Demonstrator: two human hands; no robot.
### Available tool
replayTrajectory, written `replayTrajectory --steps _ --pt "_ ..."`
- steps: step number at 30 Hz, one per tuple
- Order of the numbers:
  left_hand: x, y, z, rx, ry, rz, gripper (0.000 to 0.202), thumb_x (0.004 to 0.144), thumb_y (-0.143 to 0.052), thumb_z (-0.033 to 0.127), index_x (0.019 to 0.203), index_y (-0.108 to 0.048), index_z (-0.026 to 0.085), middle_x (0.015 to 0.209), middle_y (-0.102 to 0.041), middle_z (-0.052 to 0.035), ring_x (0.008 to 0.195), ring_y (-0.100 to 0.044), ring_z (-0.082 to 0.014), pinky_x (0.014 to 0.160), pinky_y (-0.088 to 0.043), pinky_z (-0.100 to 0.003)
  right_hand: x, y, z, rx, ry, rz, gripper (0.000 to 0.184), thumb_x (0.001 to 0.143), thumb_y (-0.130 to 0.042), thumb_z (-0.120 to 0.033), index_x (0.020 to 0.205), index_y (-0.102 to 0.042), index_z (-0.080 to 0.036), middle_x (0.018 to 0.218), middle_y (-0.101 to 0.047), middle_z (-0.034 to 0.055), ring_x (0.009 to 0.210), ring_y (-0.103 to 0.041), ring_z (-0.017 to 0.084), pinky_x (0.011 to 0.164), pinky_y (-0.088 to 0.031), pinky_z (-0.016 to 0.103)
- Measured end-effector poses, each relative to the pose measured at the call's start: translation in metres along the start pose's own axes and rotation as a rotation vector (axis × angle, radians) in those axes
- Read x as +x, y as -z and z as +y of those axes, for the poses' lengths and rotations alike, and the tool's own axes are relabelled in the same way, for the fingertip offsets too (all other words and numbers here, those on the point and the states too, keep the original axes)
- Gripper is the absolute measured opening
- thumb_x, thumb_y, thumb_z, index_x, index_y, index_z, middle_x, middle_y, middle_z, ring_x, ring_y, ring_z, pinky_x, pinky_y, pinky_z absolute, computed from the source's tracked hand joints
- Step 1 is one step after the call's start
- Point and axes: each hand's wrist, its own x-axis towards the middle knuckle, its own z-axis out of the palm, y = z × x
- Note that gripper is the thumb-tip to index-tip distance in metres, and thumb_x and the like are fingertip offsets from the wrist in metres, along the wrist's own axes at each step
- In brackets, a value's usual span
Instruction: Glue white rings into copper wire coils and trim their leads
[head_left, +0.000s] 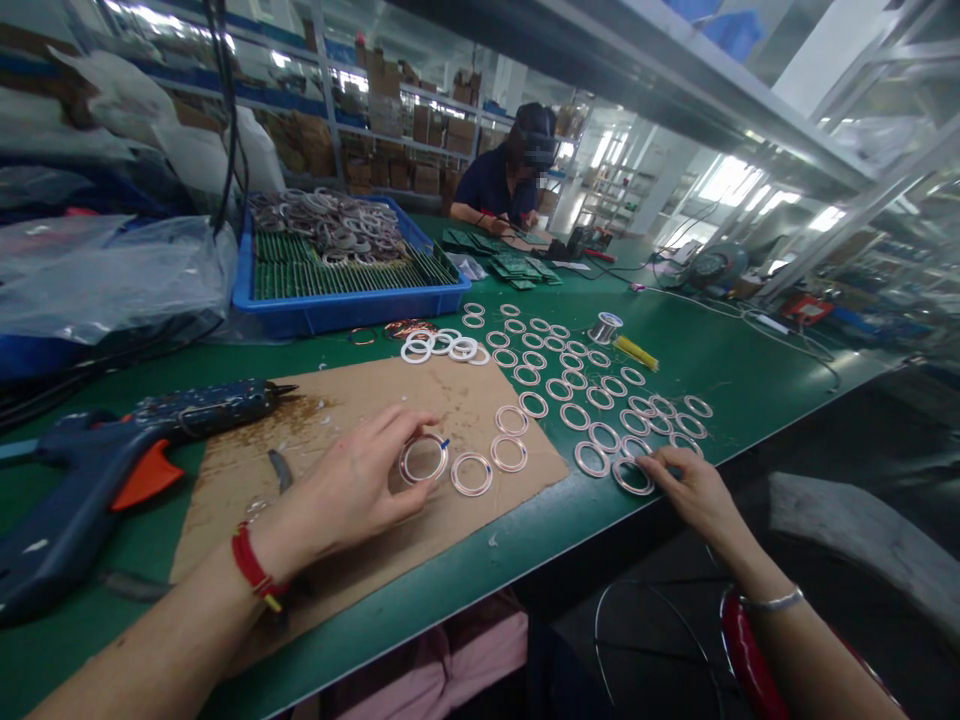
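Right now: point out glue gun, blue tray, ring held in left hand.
glue gun (97, 455), head view, dark body.
blue tray (352, 310), head view, front wall.
held ring (431, 437), head view, upper rim.

The round copper-wire rings (424, 458) are seen to be of glossy, finely wound metal. A matt, rough finish, spotted with shiny dried glue, is shown by the brown cardboard sheet (352, 400). The green counter (735, 370) is covered in smooth, matt matting. Hard, faintly shiny plastic is seen on the blue rectangular tray (345, 308) and the dark-blue glue gun (97, 470).
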Motion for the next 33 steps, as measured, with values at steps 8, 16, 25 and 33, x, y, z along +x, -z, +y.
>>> replayTrajectory --steps 8,16,25,33 --pt "0.000 0.002 0.001 0.001 0.008 0.003 0.043 0.081 -0.056 0.031 0.121 -0.046 0.018 0.117 -0.054 -0.0074 0.104 -0.053 -0.0182 0.090 -0.043 -0.031 -0.006 0.001 -0.015 -0.098 0.174 0.014 0.034 0.084 -0.058 -0.049 0.075 -0.055 -0.016 0.083 -0.060 0.0057 0.079 -0.055 0.017 0.073 -0.042 0.029" --pt "-0.001 0.002 0.001 0.011 -0.022 0.031 0.041 0.085 -0.054 0.035 0.122 -0.045 0.019 0.113 -0.053 -0.0052 0.100 -0.052 -0.0155 0.087 -0.043 -0.029 -0.006 0.009 -0.027 0.236 -0.113 -0.134 0.034 0.091 -0.044 -0.051 0.086 -0.053 -0.018 0.086 -0.064 0.0065 0.075 -0.062 0.016 0.069 -0.049 0.028" --pt "0.003 0.003 0.001 0.016 0.059 0.274 0.055 0.080 -0.060 0.030 0.129 -0.039 0.017 0.105 -0.055 -0.0054 0.093 -0.055 -0.0151 0.085 -0.046 -0.029 0.033 0.044 -0.094 0.217 -0.007 0.273 0.037 0.092 -0.044 -0.046 0.082 -0.063 -0.016 0.087 -0.062 0.0078 0.082 -0.056 0.018 0.075 -0.043 0.031" --pt "0.004 0.005 -0.001 -0.022 0.110 0.407 0.044 0.081 -0.064 0.032 0.119 -0.049 0.016 0.109 -0.054 -0.0074 0.091 -0.057 -0.0141 0.083 -0.050 -0.029 0.063 -0.060 -0.245 1.077 0.137 -0.503 0.042 0.081 -0.063 -0.041 0.112 -0.053 -0.015 0.102 -0.062 0.0086 0.087 -0.061 0.014 0.079 -0.051 0.031"
